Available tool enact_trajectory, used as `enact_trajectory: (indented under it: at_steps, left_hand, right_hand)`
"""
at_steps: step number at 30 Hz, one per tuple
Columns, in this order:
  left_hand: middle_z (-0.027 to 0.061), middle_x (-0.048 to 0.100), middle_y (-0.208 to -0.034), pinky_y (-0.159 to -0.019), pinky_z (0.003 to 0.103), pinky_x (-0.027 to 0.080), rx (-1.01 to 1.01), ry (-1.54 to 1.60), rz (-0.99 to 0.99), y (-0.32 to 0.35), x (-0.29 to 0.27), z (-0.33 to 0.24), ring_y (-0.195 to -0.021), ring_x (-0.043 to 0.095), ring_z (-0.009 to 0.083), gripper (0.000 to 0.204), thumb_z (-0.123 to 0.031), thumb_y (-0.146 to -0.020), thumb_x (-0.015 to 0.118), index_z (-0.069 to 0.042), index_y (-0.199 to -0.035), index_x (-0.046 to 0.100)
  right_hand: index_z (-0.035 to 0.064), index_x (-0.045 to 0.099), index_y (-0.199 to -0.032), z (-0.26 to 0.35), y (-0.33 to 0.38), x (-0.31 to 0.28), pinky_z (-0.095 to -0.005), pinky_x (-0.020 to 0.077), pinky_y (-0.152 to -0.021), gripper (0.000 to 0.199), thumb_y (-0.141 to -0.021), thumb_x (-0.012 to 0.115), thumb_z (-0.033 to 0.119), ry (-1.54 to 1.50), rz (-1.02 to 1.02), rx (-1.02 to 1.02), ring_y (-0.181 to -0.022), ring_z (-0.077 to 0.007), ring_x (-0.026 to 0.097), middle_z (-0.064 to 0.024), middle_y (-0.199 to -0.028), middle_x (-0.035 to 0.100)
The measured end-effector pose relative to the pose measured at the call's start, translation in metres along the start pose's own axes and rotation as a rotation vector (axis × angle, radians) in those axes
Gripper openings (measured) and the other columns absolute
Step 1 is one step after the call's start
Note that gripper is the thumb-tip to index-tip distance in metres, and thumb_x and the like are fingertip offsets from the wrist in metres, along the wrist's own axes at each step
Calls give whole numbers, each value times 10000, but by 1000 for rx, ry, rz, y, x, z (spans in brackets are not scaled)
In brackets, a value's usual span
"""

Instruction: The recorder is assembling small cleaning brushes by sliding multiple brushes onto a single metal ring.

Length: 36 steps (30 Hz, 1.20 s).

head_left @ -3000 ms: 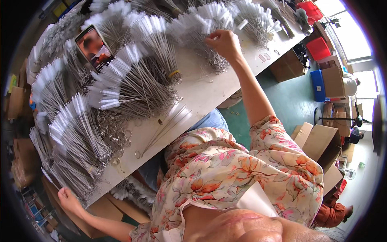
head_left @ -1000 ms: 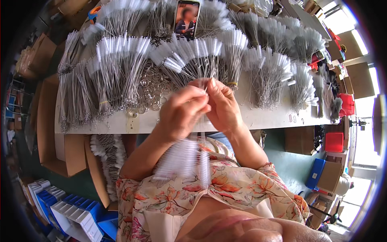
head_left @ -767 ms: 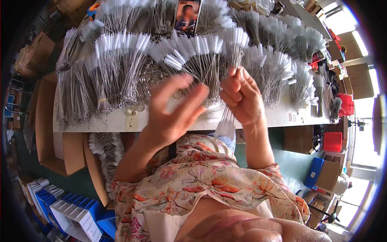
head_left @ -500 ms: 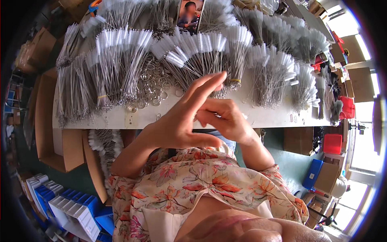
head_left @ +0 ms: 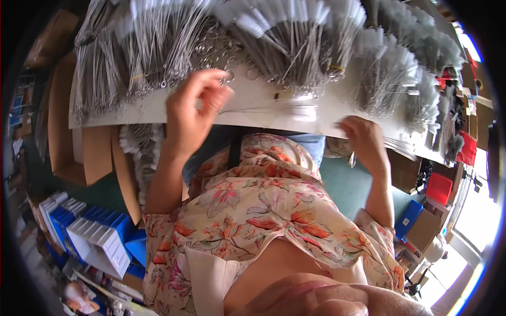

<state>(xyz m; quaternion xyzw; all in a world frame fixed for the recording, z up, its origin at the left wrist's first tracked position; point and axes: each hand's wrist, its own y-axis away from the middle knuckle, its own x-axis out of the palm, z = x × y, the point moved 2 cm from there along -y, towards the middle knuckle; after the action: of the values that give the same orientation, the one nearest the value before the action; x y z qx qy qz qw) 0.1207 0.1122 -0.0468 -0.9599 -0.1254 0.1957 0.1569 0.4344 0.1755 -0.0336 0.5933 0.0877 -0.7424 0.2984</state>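
My left hand (head_left: 195, 108) is raised over the table's front edge, its fingers curled in a pinch. A small metal ring (head_left: 230, 77) shows at the fingertips. Beside that hand, a few thin wire-handled brushes (head_left: 263, 109) lie near the table edge, their white bristle ends blurred. My right hand (head_left: 366, 141) is apart from it, at the front edge further right. Its fingers are bent and smeared by motion, so what they hold, if anything, does not show. Thin wires (head_left: 400, 146) appear just right of this hand.
Bundles of wire brushes (head_left: 295, 47) cover the back of the white table (head_left: 153, 105). Loose metal rings (head_left: 211, 50) lie between them. An open cardboard box (head_left: 79, 152) stands at the left, above blue and white bins (head_left: 100, 237). Red containers (head_left: 438, 188) are at the right.
My hands, close together before, have moved apart: left hand to the left and up, right hand to the right. The view has shifted, so the table sits higher in the picture.
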Motion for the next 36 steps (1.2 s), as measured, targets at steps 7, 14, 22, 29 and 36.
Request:
enact_trajectory:
  at_steps: [7,14,22,29,36]
  left_hand:
    - [37,552,-659,-498,228,395,-275,-482,92,48,-2,44,-532,468,71,124,-122,-808,640,-26,-871,594]
    - [91,618,-911,-605,236,491,-235,27,27,36,-1,15,-681,580,92,52,-23,-831,581,0,-807,540]
    - [121,592,-1006,-693,225,523,-60,337,281,1,-21,-17,-801,589,93,159,43,-829,540,8,-963,618]
    - [125,585,-1021,-709,216,520,2,349,431,-14,-25,-34,-810,604,118,183,72,-784,544,11,-926,640]
    - [119,586,-1007,-737,229,524,-16,368,440,-11,-21,-34,-832,612,136,195,82,-770,550,15,-927,644]
  right_hand:
    - [42,643,-845,-1,0,42,-302,494,-587,69,-800,590,49,-386,-301,-9,-663,-227,632,-98,-808,646]
    - [35,628,-851,127,-60,42,-315,474,-608,79,-774,617,28,-606,-275,-494,-690,-250,600,-98,-892,603]
    - [39,633,-839,125,-59,24,-310,469,-581,76,-775,612,73,-816,-109,-473,-649,-221,603,-85,-768,620]
    - [-28,617,-873,116,-54,12,-222,440,-655,131,-865,574,96,-1172,250,-380,-719,-53,526,-24,-758,611]
    - [-32,609,-885,111,-50,21,-213,443,-690,164,-882,560,125,-1343,333,-325,-749,-59,537,-30,-787,616]
